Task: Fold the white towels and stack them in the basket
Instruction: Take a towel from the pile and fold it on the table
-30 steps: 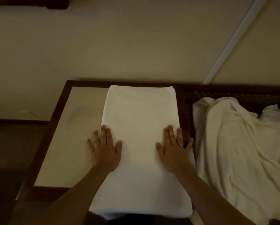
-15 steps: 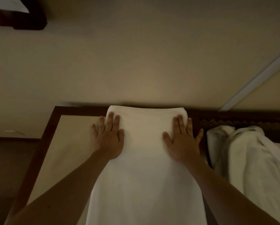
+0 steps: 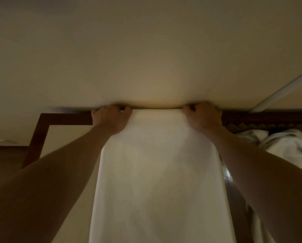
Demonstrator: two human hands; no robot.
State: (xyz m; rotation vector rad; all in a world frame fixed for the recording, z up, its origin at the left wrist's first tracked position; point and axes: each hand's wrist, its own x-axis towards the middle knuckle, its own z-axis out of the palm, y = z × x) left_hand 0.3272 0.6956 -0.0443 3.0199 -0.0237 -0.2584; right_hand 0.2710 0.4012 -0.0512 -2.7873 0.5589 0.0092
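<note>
While the pale wall fills the whole upper half of the view, one dark-framed table with a light inset top runs along its foot, and on it lies one long white towel, folded into a strip that reaches from the near edge of the picture right up to the wall. Off to the right sits one rumpled heap of white cloth, lying apart from the strip; how many pieces are in it cannot be told. One pale strip of trim slants down the wall at the far right. Two bare arms stretch forward, one along each side of the towel. The left hand is curled over the towel's far left corner, fingers tucked round the edge, gripping it. The right hand does the same at the far right corner, knuckles up, clutching the cloth. Both hands are a little blurred, so single fingers are hard to count.
</note>
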